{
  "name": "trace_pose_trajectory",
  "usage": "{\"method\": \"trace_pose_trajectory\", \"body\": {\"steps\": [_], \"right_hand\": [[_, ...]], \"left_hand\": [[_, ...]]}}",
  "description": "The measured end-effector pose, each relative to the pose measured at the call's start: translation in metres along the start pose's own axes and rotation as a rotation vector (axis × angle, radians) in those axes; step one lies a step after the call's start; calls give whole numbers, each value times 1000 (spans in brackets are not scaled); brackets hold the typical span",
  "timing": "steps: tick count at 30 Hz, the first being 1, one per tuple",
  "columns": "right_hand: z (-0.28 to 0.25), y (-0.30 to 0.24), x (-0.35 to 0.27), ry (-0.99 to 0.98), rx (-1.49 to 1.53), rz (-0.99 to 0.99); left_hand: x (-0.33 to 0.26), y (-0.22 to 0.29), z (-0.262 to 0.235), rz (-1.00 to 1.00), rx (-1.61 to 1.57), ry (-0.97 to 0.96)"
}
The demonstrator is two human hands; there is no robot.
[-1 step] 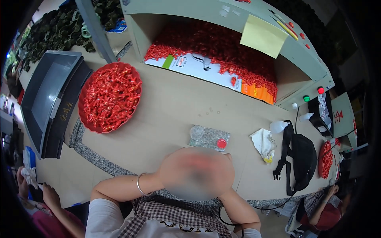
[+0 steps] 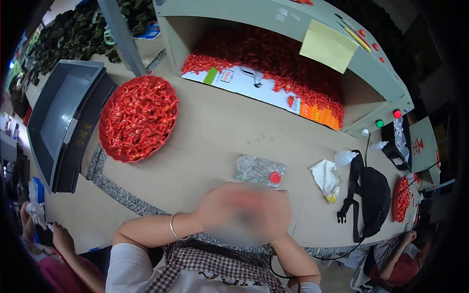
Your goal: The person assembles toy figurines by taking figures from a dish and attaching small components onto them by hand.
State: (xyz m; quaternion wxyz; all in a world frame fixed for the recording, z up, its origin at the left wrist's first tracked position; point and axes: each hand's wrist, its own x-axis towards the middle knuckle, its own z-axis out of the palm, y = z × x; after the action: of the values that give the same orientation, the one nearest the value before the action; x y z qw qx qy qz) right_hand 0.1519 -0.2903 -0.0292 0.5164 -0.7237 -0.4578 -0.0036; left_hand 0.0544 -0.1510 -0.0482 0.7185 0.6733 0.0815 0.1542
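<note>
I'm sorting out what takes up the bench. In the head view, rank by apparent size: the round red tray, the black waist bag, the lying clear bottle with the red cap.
Largest to smallest:
1. round red tray
2. black waist bag
3. clear bottle
Fisheye shrinks things near the rim, so the bag may be understated.

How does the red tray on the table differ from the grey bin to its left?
The red tray is round, shallow and heaped with small red pieces; the grey bin is rectangular, deeper and looks empty. The tray lies flat on the table; the bin sits tilted at the table's left edge. Both are open-topped, lying side by side.
</note>
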Motion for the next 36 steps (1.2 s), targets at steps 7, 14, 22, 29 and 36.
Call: {"method": "trace_pose_trajectory", "body": {"steps": [7, 14, 22, 29, 36], "right_hand": [[-10, -12, 6, 81, 1, 28], [5, -30, 24, -139, -185, -259], [35, -29, 31, -99, -306, -114], [10, -34, 25, -196, -31, 134], [-35, -7, -11, -4, 537, 617]], "left_hand": [[11, 7, -15, -354, -982, -51], [15, 6, -18, -315, -1313, -21], [13, 6, -13, -221, -1311, -106], [14, 13, -16, -199, -1246, -123], [13, 17, -16, -475, -1081, -121]]}}
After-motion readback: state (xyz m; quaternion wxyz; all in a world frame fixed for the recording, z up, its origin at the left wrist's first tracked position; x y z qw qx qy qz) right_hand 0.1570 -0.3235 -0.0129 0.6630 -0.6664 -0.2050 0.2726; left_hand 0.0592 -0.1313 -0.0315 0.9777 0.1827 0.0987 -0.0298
